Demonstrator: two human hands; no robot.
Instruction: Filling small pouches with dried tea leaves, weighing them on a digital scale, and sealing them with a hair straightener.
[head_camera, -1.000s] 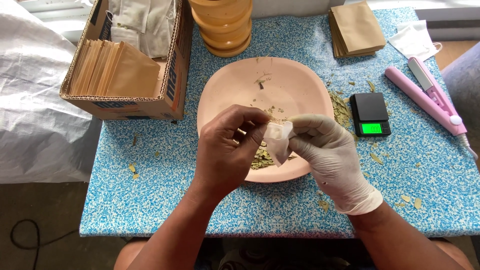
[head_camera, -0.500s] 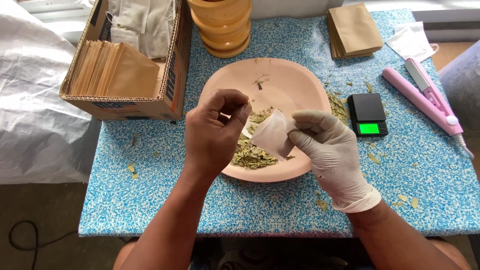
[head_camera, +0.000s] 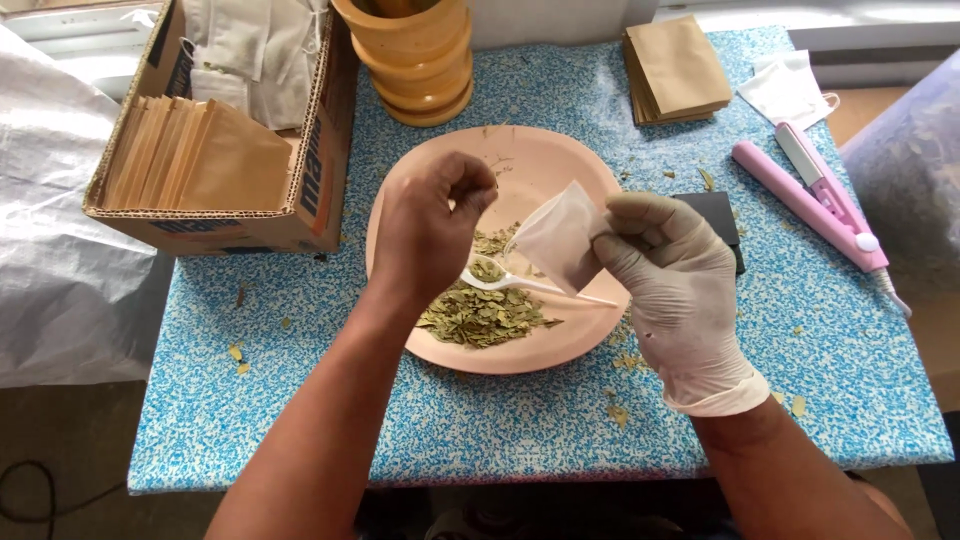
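Fingers of my gloved right hand (head_camera: 672, 285) pinch a small white pouch (head_camera: 560, 238) at frame centre, above the pink plate (head_camera: 560, 345) of dried leaves (head_camera: 480, 312). My bare left hand (head_camera: 428, 228) hovers beside it, fingertips bunched together; a white plastic spoon (head_camera: 520, 284) lies on the leaves.

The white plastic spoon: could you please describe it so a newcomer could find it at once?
Start at the round pink plate in the middle of the blue speckled table. On it, beside the dried green leaves, lies the white plastic spoon, the only utensil there, its handle running under the white pouch.
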